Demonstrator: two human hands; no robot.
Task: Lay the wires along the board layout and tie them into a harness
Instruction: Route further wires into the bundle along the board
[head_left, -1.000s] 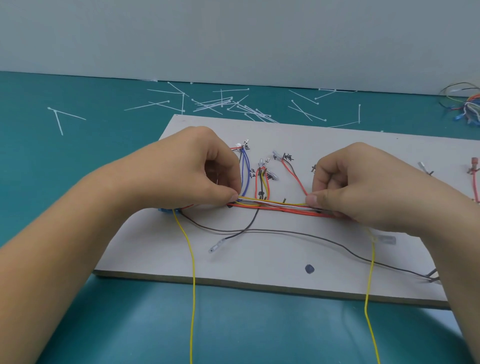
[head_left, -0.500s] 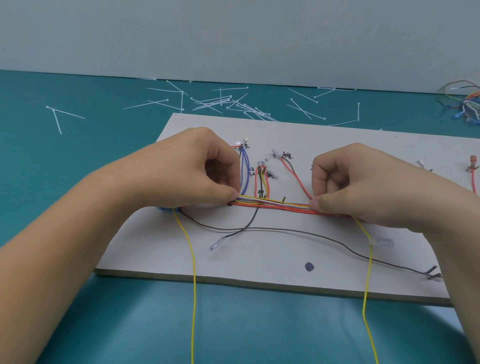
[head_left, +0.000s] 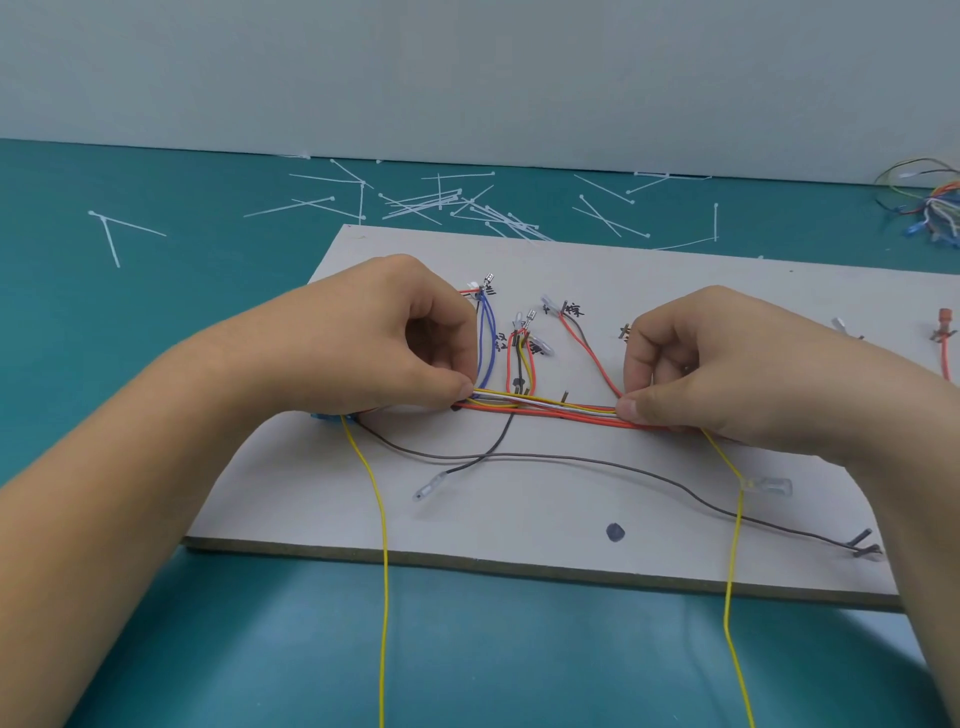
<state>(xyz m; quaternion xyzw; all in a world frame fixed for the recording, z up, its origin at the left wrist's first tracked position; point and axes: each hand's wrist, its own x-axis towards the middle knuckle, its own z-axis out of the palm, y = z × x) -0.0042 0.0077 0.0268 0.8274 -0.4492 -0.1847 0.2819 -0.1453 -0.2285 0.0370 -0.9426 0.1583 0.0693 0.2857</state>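
Both hands closed on bundle (head_left: 545, 410), middle of board (head_left: 623, 509): we pinch it with left hand (head_left: 374, 343) and right hand (head_left: 727, 374). Risk: pinch slackens, strands splay before tying; yellow wire (head_left: 732, 545) hanging off edge snags, drags bundle askew. Since second ago: right hand shifts slightly, baring more yellow wire; left hand unmoved.

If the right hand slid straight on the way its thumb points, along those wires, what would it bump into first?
Probably the small upright peg beside the wire bundle, though depth is unclear; the right hand might pass it and reach the left hand.
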